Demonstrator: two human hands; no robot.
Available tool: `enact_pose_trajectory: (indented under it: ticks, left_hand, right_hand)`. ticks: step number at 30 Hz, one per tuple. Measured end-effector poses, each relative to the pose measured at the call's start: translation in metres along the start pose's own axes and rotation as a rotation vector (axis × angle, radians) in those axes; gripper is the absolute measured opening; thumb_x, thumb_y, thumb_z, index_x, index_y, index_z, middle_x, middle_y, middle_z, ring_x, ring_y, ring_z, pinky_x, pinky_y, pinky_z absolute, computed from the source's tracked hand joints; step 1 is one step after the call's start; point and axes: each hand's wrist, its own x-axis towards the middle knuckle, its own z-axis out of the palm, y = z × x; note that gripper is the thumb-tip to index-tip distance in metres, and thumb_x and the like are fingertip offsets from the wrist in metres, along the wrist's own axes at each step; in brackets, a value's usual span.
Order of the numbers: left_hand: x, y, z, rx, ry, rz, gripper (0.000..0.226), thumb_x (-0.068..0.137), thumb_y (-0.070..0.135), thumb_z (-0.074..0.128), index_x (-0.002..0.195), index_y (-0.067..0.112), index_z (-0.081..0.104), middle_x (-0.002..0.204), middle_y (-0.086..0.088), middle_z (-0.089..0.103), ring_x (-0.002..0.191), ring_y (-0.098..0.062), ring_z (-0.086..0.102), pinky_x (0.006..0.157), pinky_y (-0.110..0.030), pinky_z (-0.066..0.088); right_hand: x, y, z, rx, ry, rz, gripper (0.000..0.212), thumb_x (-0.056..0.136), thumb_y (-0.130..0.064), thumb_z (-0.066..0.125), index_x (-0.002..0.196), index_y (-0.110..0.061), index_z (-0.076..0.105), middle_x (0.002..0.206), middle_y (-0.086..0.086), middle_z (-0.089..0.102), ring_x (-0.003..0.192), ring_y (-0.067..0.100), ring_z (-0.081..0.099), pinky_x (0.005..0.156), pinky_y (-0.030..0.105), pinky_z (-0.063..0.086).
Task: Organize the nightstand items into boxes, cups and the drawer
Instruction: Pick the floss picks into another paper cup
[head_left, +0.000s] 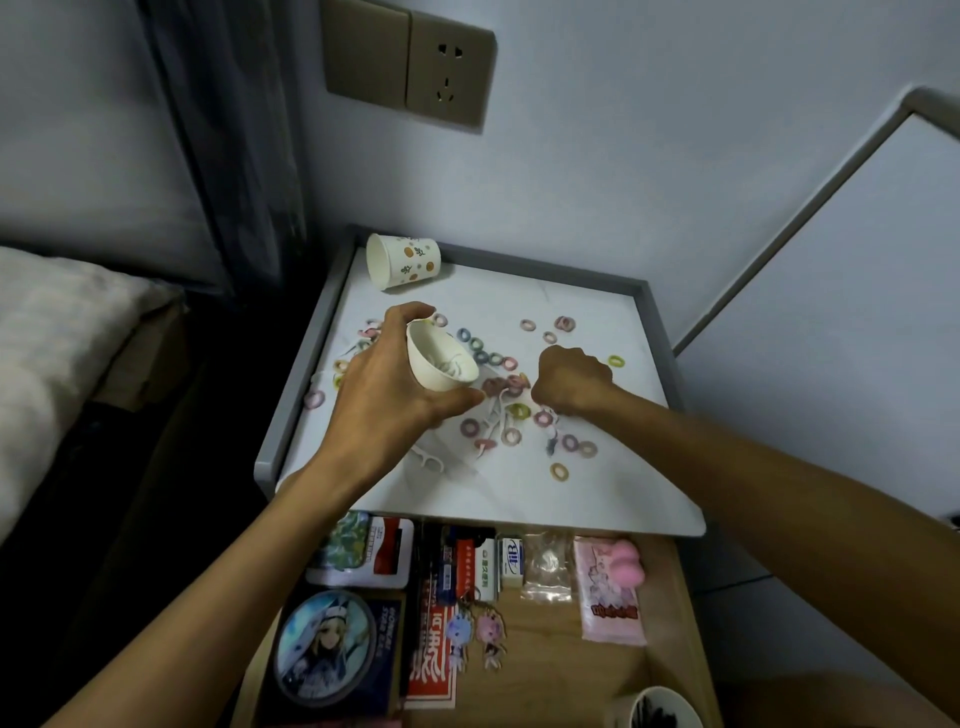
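left hand (384, 395) is wrapped round a white cup (439, 364), thumb on the near side, fingers over the far rim. cup is held just above the counter (519, 499), left of middle, tilted with its mouth toward the camera; a few white picks show inside

right hand (569, 382) is down on the counter at the middle, knuckles up, fingers curled under into a tight fist among the clutter. can't tell whether it has anything pinched, the fingertips are hidden

hair ties (558, 471), small loops in mixed pastel colours, are scattered over most of the counter, thickest between and just beyond the two hands. loose floss picks (427, 460) lie near the front-left, below the left hand, with a few more between the hands

patterned cup (402, 260) lies on its side in the far-left corner, mouth facing left, against the grey rim

drawer (561, 675) under the counter is pulled open: round badge (324, 649) front-left, two keychains (478, 631) in the middle, pink packet (610, 613) on the right, small boxes and cards along the back

dark-rimmed cup (665, 709) is at the bottom-right edge, cut off by the frame
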Motion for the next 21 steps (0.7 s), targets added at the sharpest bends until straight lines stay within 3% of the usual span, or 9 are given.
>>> enact_pose_trajectory:
  ticks: [3, 8, 13, 16, 19, 21]
  left_hand:
    - [-0.001, 0.001, 0.0, 0.005, -0.002, 0.001, 0.085, 0.065, 0.039, 0.09, 0.135, 0.031, 0.041, 0.119, 0.007, 0.059, 0.104, -0.021, 0.057, 0.081, -0.03, 0.045]
    - [-0.001, 0.001, -0.001, -0.008, -0.001, -0.002, 0.085, 0.065, 0.037, 0.09, 0.135, 0.031, 0.042, 0.119, 0.005, 0.061, 0.103, -0.022, 0.059, 0.081, -0.032, 0.047]
    - [-0.001, 0.001, -0.003, -0.017, -0.001, -0.004, 0.086, 0.065, 0.038, 0.09, 0.136, 0.03, 0.042, 0.119, 0.003, 0.061, 0.103, -0.024, 0.06, 0.085, -0.039, 0.053]
    - [0.0, 0.001, -0.002, -0.013, -0.005, -0.006, 0.085, 0.066, 0.038, 0.089, 0.136, 0.031, 0.041, 0.119, 0.005, 0.059, 0.103, -0.021, 0.058, 0.077, -0.029, 0.046]
    - [-0.001, 0.002, -0.002, -0.007, -0.012, -0.003, 0.085, 0.066, 0.039, 0.089, 0.136, 0.031, 0.041, 0.119, 0.006, 0.058, 0.103, -0.02, 0.057, 0.074, -0.026, 0.042]
    - [-0.001, 0.002, -0.002, -0.008, -0.016, -0.001, 0.086, 0.066, 0.039, 0.089, 0.137, 0.03, 0.041, 0.121, 0.006, 0.058, 0.104, -0.02, 0.057, 0.075, -0.025, 0.042]
  right_hand:
    - [0.001, 0.001, 0.002, -0.014, 0.004, -0.017, 0.013, 0.089, -0.013, 0.06, 0.078, -0.014, 0.053, 0.073, 0.001, 0.051, 0.073, 0.019, 0.055, 0.058, 0.025, 0.035]
    - [0.004, 0.003, 0.006, -0.053, 0.02, -0.045, 0.01, 0.092, -0.015, 0.059, 0.083, -0.014, 0.056, 0.077, 0.001, 0.053, 0.072, 0.018, 0.053, 0.067, 0.028, 0.038]
    - [0.01, 0.011, 0.0, 0.033, 0.018, -0.081, 0.026, 0.095, -0.026, 0.059, 0.077, -0.011, 0.05, 0.076, 0.004, 0.052, 0.073, 0.022, 0.054, 0.066, 0.03, 0.04]
    - [0.015, 0.017, -0.004, 0.121, 0.041, -0.097, 0.027, 0.093, -0.018, 0.057, 0.069, -0.012, 0.046, 0.071, 0.005, 0.053, 0.063, 0.018, 0.051, 0.058, 0.027, 0.04]
    - [0.018, 0.022, -0.009, 0.198, 0.108, -0.117, 0.007, 0.09, -0.011, 0.059, 0.09, -0.004, 0.06, 0.088, 0.012, 0.068, 0.072, 0.024, 0.062, 0.07, 0.034, 0.055]
    - [0.019, 0.027, -0.01, 0.23, 0.136, -0.12, 0.014, 0.09, -0.009, 0.06, 0.103, -0.003, 0.059, 0.096, 0.014, 0.07, 0.078, 0.026, 0.065, 0.078, 0.039, 0.058]
